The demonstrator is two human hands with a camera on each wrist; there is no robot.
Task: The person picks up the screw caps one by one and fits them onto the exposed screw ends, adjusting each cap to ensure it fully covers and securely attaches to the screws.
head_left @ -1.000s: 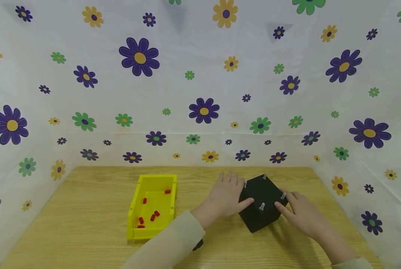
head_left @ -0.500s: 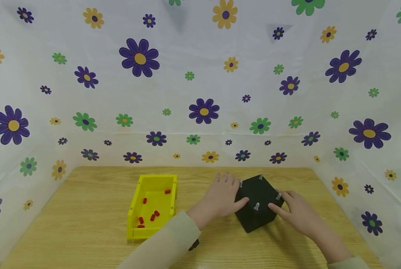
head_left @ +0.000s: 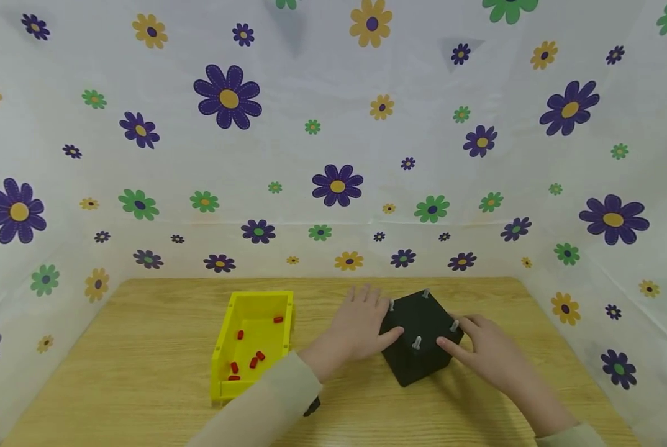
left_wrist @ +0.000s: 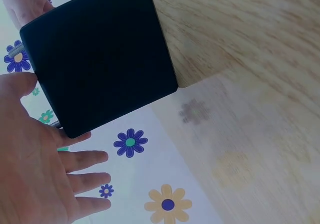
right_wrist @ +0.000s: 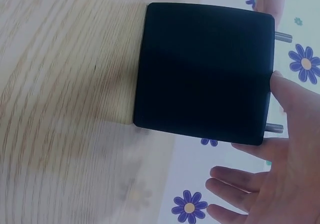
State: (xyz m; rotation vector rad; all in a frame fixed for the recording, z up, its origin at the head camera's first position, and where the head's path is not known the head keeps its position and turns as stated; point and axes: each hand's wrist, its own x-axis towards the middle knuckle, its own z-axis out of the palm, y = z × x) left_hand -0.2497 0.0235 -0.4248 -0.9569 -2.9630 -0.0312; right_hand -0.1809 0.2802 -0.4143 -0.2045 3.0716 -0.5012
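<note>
A black cube-shaped block [head_left: 420, 338] with several short grey pegs [head_left: 417, 341] sticking up from its top stands on the wooden table [head_left: 143, 347], right of centre. My left hand [head_left: 361, 326] lies flat against its left side with straight fingers, thumb on the top edge. My right hand [head_left: 479, 351] presses the right side, fingers extended. The left wrist view shows the block's dark face [left_wrist: 100, 58] and my left hand [left_wrist: 40, 164] spread beside it. In the right wrist view the block [right_wrist: 205, 73] fills the middle, my right hand [right_wrist: 280, 169] touching its edge.
A yellow open tray [head_left: 222, 357] holding several small red pieces [head_left: 254, 360] sits left of the block. Flower-printed white sheets [head_left: 333, 124] wall the table at the back and both sides.
Both hands have slid the black block a little to the left, toward the yellow tray. The hands keep the same flat contact on its sides.
</note>
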